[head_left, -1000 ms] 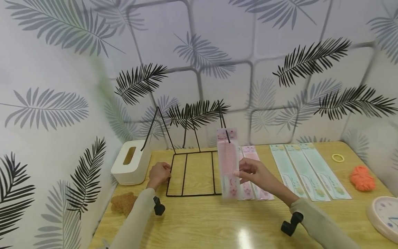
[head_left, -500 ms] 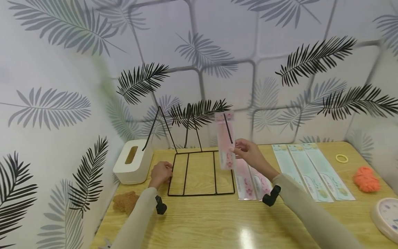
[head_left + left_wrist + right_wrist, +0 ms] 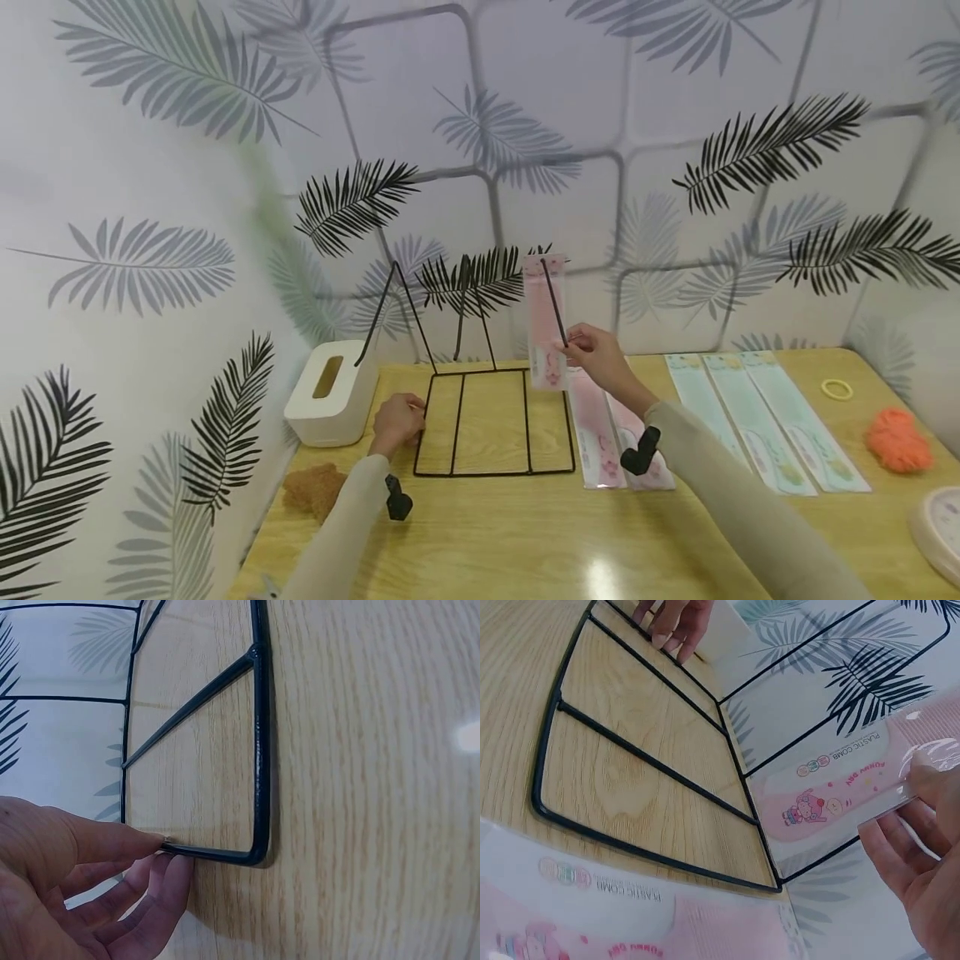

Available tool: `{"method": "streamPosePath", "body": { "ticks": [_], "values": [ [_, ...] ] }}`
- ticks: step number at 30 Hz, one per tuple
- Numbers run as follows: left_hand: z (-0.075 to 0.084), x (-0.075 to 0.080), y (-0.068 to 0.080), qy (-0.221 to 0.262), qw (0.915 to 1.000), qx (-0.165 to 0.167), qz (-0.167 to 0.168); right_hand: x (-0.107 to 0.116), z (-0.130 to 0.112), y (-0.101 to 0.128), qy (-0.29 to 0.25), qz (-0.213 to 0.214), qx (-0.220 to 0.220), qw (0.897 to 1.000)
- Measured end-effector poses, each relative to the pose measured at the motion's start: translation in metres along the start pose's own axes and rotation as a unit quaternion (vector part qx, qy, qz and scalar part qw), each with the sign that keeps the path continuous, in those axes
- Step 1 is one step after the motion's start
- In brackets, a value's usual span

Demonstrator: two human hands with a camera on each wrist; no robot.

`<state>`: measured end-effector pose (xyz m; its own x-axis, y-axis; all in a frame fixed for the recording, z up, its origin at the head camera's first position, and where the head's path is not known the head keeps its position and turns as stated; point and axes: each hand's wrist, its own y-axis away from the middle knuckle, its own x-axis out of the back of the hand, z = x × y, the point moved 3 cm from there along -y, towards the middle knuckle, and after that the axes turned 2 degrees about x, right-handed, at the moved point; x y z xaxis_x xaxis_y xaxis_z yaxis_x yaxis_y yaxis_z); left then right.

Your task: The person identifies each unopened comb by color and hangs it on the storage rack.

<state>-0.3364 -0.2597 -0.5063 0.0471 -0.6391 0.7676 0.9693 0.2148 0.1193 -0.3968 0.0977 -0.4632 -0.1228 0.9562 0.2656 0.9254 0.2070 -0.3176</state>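
The left hand rests at the left edge of the black wire rack, its fingers curled round the wire at the base's near corner and steadying it on the wooden table. The right hand is raised over the rack's right side, pinching a pink packaged comb between thumb and fingers about the middle of its long edge; the pack stands nearly upright, its top level with the tip of the rack's right prong, which crosses in front of it. I judge the pack light and thin, a flat plastic sleeve that is smooth, somewhat slippery and fairly bendy, stiffened only by the comb inside, so a pinch on the edges near the middle or just under the top should keep it from flopping. The rack looks stiff and light enough to slide, which makes the hold at its base useful. Counting: three pink comb packs in all, one in the hand and two lying side by side on the table just right of the rack; three pale green packs lie further right; the rack shows three upright prongs. Also on the table are one white tissue box, one brown tuft, one yellow ring, one orange tuft and one clock at the right edge.
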Motion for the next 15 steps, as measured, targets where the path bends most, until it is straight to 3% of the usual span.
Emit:
{"method": "streamPosePath", "body": {
  "ticks": [5, 8, 15],
  "values": [
    [-0.001, -0.006, 0.002, -0.005, 0.9998, -0.017, 0.001, 0.009, 0.011, 0.016, 0.067, -0.029, 0.002, 0.997],
    [-0.004, -0.007, 0.000, -0.004, 0.9997, -0.023, 0.000, 0.018, 0.015, 0.028, 0.126, -0.022, 0.006, 0.992],
    [-0.009, -0.005, -0.005, 0.029, 0.9995, -0.008, -0.009, 0.049, 0.013, 0.065, 0.197, -0.026, -0.043, 0.979]
  ]
}}
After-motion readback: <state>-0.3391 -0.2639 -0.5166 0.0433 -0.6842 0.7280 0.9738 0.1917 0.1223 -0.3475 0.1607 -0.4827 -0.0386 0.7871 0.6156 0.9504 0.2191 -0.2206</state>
